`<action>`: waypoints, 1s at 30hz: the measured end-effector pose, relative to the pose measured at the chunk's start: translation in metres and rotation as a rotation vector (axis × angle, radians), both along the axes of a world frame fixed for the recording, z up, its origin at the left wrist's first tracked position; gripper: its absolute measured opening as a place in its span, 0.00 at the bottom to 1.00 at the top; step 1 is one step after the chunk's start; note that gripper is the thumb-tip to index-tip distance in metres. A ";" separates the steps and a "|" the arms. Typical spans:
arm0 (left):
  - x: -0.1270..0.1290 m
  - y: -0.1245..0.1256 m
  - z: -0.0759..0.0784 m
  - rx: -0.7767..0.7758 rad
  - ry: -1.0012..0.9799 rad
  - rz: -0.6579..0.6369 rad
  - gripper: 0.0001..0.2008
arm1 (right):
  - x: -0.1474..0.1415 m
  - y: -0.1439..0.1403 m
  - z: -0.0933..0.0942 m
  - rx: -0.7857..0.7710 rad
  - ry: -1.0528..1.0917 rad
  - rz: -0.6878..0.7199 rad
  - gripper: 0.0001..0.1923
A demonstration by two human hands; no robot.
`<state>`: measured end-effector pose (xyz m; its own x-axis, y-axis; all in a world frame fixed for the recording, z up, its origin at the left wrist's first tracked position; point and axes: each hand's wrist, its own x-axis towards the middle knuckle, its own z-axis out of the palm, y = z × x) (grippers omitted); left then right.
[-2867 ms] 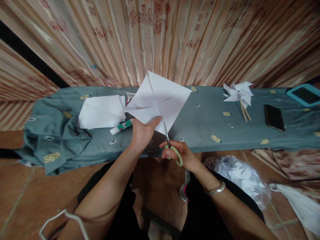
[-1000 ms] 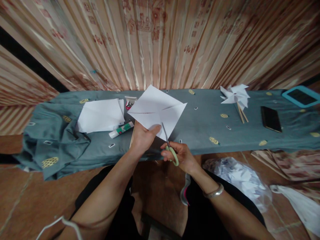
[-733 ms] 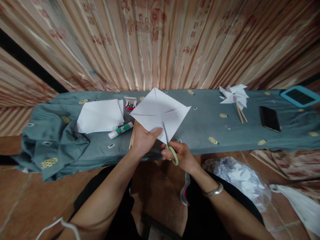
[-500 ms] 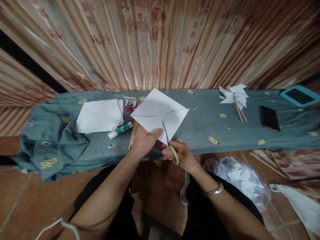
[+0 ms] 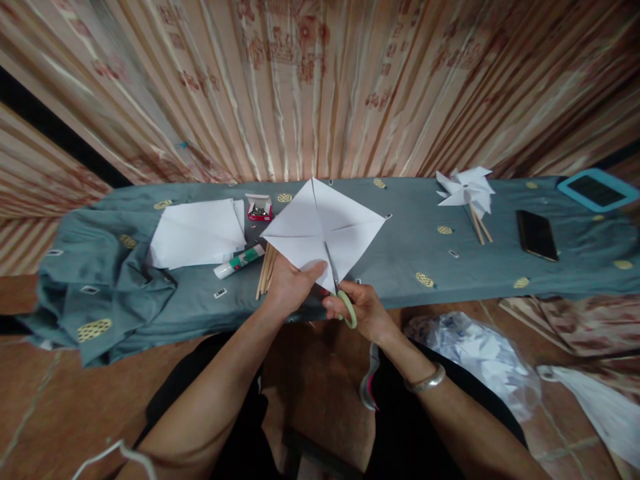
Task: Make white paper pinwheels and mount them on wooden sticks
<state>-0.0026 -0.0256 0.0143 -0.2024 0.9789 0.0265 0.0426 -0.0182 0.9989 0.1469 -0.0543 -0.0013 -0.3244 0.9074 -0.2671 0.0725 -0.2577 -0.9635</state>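
- While the left hand [image 5: 290,283] pinches the near corner of a square white paper sheet with diagonal creases [image 5: 325,223], thumb on top, the sheet is held up in the air just above the front edge of the long table draped in grey-green cloth [image 5: 400,267].
- Right hand [image 5: 357,308] is closed through the pale green loops of a pair of metal-bladed scissors [image 5: 339,288]; the blades point up into the sheet's lower corner, along a crease that runs toward the centre.
- Blades look nearly closed on the paper; how far the cut reaches is hard to read.
- Step in hand, as I judge it: snipping in from one corner along a diagonal fold, stopping short of the middle.
- Next move would call for keeping the blade line on the crease, the left pinch firm so the paper does not twist, and halting before the centre point.
- On the cloth to the left: a loose stack of white paper sheets [image 5: 197,233], a white glue stick with green label [image 5: 239,261], a bundle of thin wooden sticks [image 5: 266,269], a small red-and-white box of pins [image 5: 259,208].
- Well to the right: finished white paper pinwheels on sticks [image 5: 467,189], a black phone [image 5: 537,235].
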 end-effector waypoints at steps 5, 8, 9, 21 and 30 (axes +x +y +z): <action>0.001 0.001 -0.001 -0.015 -0.024 0.017 0.15 | -0.003 0.000 0.003 -0.007 0.013 -0.023 0.24; 0.001 0.001 -0.002 -0.022 -0.019 0.027 0.16 | -0.002 0.000 0.002 0.009 -0.025 -0.012 0.24; 0.001 0.001 -0.002 -0.024 -0.019 0.024 0.16 | -0.002 0.001 0.002 0.010 -0.027 -0.011 0.24; 0.001 0.001 -0.002 -0.022 -0.069 0.018 0.19 | -0.002 0.001 0.001 -0.035 0.025 0.011 0.24; -0.012 0.020 -0.017 0.039 -0.052 0.089 0.20 | 0.043 0.010 0.000 -0.118 -0.152 0.280 0.24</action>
